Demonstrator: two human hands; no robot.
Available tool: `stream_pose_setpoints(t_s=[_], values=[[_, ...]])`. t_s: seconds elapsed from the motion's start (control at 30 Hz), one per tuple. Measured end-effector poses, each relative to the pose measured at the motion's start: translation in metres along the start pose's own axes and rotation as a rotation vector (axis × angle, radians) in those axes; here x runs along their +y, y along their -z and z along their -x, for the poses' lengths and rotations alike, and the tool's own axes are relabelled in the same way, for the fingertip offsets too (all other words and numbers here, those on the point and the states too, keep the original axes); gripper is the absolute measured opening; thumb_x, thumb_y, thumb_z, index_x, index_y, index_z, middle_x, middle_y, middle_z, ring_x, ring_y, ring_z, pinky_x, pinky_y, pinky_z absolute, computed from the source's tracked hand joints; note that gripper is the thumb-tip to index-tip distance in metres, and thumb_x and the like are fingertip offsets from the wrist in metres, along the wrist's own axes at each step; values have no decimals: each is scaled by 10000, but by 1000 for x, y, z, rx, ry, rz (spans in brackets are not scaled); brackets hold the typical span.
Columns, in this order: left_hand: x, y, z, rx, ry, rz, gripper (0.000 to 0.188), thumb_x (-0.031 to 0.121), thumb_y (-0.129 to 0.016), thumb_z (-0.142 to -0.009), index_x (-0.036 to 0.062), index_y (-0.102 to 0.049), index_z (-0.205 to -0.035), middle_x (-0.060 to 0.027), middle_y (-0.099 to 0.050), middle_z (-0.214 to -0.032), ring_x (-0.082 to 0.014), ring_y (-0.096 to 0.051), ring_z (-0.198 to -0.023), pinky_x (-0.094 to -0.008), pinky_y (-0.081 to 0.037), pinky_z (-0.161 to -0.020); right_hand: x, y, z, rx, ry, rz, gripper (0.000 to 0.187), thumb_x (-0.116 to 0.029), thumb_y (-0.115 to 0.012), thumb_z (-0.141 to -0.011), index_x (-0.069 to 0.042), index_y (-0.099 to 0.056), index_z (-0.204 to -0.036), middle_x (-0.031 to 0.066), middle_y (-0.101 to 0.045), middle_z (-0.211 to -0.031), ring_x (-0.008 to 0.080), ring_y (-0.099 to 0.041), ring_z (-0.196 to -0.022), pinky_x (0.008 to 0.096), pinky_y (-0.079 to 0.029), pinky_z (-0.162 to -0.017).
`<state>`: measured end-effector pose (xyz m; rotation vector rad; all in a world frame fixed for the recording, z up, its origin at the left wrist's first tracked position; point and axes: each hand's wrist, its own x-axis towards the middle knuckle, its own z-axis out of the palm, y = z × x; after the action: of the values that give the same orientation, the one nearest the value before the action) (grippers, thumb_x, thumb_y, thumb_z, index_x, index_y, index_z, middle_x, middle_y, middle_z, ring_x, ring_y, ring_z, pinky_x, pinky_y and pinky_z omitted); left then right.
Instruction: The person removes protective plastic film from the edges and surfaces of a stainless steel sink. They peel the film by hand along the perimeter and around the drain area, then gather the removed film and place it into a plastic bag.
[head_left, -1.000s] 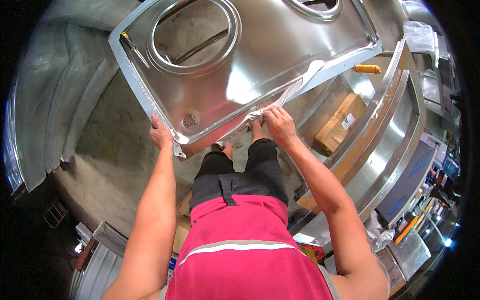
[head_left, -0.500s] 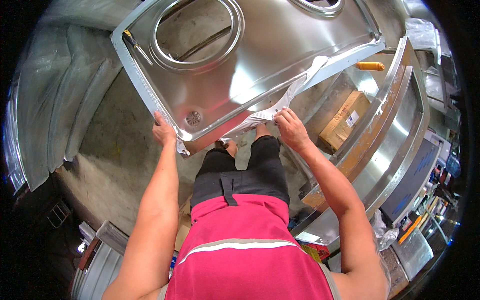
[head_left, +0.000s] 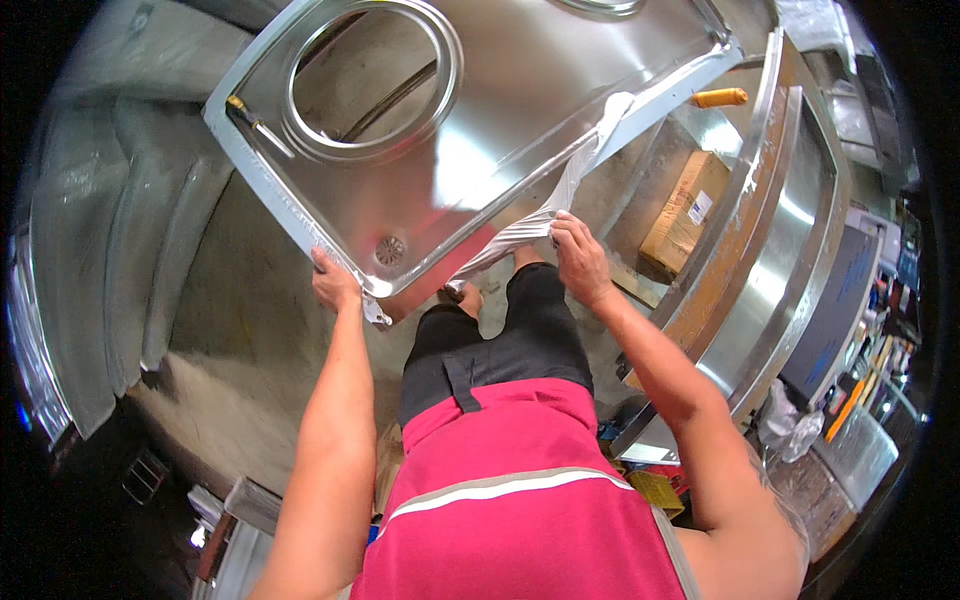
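A stainless steel cooktop panel (head_left: 520, 110) with large round openings fills the upper middle, tilted in front of me. My left hand (head_left: 337, 280) is closed around its near left edge, by the corner, where scraps of film cling. My right hand (head_left: 582, 258) pinches a crumpled strip of white protective film (head_left: 515, 238), drawn taut and partly loose along the panel's near edge. A small round perforated grille (head_left: 390, 251) sits near the close corner. On the panel's left rim lies a screwdriver (head_left: 264, 131) with a black and yellow handle.
An orange handle (head_left: 720, 97) sticks out past the panel's right side. A cardboard box (head_left: 686, 215) lies beside a curved metal frame (head_left: 765, 250) on the right. Plastic-wrapped panels (head_left: 85, 240) stand at the left. Assorted tools and a plastic bag (head_left: 790, 422) crowd the lower right.
The panel appears slightly farther left and higher in view. My right hand has drawn the film a little away from the panel's edge. My left hand keeps its hold.
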<state>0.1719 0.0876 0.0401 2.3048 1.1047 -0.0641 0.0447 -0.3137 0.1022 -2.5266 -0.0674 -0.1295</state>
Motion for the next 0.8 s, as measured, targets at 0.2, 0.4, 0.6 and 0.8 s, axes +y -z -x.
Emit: stream_pose_setpoints(t_s=[0.2, 0.4, 0.6, 0.8], values=[[-2, 1, 0, -9, -6, -60, 869, 694, -334, -1006, -76, -691, -1195, -298, -699, -1167, -465, -647, -1127, -540, -481, -977, -76, -55, 11, 409, -994, -578, 602, -332, -615, -1027, 55, -395, -1432, 266, -506, -1401, 349, -532, -1298, 430, -402, -1118], [6, 4, 0, -44, 68, -143, 832, 680, -325, -1015, -36, -702, -1206, -263, -700, -1203, -459, -647, -1130, -536, -493, -969, -76, -131, -52, 566, -1416, -513, 796, -604, -586, -978, 90, -442, -1340, 289, -611, -1270, 404, -612, -1182, 456, -458, -1016], [9, 5, 3, -41, 64, -165, 877, 695, -307, -1013, -69, -685, -1214, -289, -686, -1212, -461, -626, -1174, -529, -476, -1018, -86, -123, -79, 816, -1463, -362, 574, -507, -527, -1032, 48, -561, -1177, 271, -695, -996, 466, -674, -966, 540, -500, -861], [1, -1, -5, -33, 63, -164, 888, 701, -288, -1010, -67, -676, -1231, -287, -683, -1220, -466, -621, -1178, -539, -467, -1023, -85, -118, -53, 806, -1132, -457, 425, -403, -487, -1081, -6, -635, -1106, 203, -687, -877, 380, -668, -797, 473, -495, -731]])
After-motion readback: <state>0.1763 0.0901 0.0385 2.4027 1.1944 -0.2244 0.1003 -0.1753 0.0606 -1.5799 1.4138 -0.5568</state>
